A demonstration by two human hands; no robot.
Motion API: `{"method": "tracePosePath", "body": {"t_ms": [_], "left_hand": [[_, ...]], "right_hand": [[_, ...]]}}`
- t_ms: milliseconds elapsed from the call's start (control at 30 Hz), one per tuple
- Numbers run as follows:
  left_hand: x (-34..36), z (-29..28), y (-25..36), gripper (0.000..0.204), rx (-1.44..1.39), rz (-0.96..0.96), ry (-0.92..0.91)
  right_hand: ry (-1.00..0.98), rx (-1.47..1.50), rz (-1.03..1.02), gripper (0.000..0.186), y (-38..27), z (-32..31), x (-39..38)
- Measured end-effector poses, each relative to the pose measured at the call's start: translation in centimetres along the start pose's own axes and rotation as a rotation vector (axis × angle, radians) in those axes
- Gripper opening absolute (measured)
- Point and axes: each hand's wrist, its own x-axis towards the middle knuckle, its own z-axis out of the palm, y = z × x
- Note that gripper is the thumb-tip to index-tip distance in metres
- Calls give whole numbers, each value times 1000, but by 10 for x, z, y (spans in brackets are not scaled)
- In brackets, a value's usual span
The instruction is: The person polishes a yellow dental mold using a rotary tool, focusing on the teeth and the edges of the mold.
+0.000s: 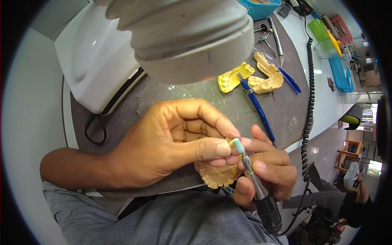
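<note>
My left hand point(171, 143) pinches a small cream-yellow piece point(230, 143), apparently a dental crown, between thumb and forefinger. My right hand point(274, 167) grips a rotary handpiece point(258, 185) with a silver front and black rear, slanting up to the left. Its pale blue-green grinding tip point(239, 146) meets or nearly meets the small piece; contact is hard to tell. Fingers of my right hand rest close to those of my left. Beneath both hands, near the bench's front edge, lies a cream dental arch model point(218, 175), partly covered by my fingers.
A ribbed pale suction hose point(192, 45) hangs over the bench, next to a white machine point(96, 57). Beyond my right hand lie a blue mechanical pencil point(259, 109), a yellow model point(229, 83) and a beige model point(265, 79). A coiled black cable point(311, 90) hangs at right.
</note>
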Motion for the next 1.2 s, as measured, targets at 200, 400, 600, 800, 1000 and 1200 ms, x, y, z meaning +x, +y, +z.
{"method": "tracePosePath", "body": {"t_ms": [200,400,600,800,1000,1200], "left_hand": [[0,0,-2,14,-30,-8,-27],[-4,3,2,14,-62,-19,33],[-1,2,0,16,-37,-29,19],[-2,2,1,15,-35,-5,8],[-3,2,2,14,-12,-37,20],[-2,3,3,13,-30,-33,17]], "right_hand": [[2,-11,-1,36,-1,0,0],[42,7,-18,34,-1,3,-1],[65,-13,-33,33,2,3,-2],[47,-27,-25,34,0,3,0],[1,0,-29,35,0,1,3],[30,-14,-15,36,0,1,1]]}}
